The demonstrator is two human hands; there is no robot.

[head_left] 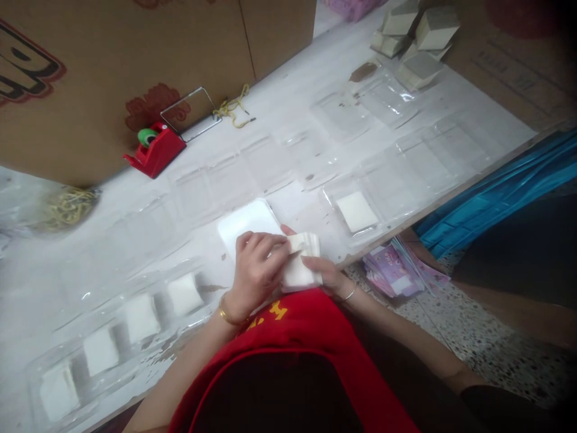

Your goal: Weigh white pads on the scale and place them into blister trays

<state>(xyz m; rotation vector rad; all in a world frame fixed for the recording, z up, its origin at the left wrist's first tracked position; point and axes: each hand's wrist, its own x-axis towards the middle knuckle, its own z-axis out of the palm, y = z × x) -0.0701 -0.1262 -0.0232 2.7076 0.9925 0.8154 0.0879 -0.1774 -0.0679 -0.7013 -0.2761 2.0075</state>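
Observation:
A thick stack of cream-white square sheets is between my hands, just above my lap at the table's near edge. My right hand grips it from the right, thumb lying across the top. The curled fingers of my left hand press on the stack's upper left edge; what the fingertips pinch there is partly hidden. Just beyond my left hand lies a white rounded-corner panel, partly covered by that hand. To the right, a similar cream square stack sits in a clear plastic tray.
Several white stacks stand in clear trays at the left. Clear trays line the table. A red tape dispenser stands by a large cardboard box. Grey-topped blocks are piled far right. Purple printed packets lie below the edge.

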